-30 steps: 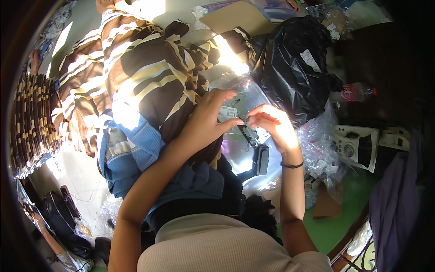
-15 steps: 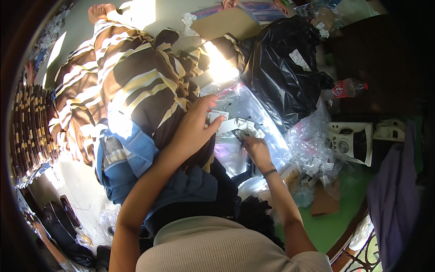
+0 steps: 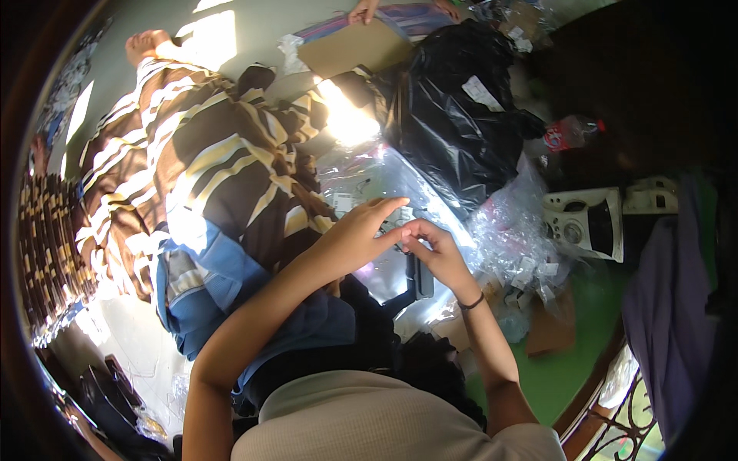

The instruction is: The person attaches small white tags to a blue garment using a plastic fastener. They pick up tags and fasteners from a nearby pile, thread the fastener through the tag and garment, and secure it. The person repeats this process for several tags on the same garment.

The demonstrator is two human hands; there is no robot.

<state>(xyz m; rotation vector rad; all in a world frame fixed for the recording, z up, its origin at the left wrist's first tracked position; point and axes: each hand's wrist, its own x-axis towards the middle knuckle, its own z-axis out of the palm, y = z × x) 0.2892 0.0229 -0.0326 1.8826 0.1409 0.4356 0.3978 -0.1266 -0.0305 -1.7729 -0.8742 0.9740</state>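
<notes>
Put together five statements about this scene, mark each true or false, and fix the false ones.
1. The left hand and the right hand are close together. True.
2. A dark band is worn on the left wrist. False: it is on the right.
3. The black plastic bag bears a white label. True.
4. The bottle has a blue cap. False: its cap is red.
5. The striped cloth has brown and pale bands. True.

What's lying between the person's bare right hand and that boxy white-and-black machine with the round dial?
A heap of crumpled, clear plastic wrapping lies between the right hand and the machine, as the head view shows.
</notes>
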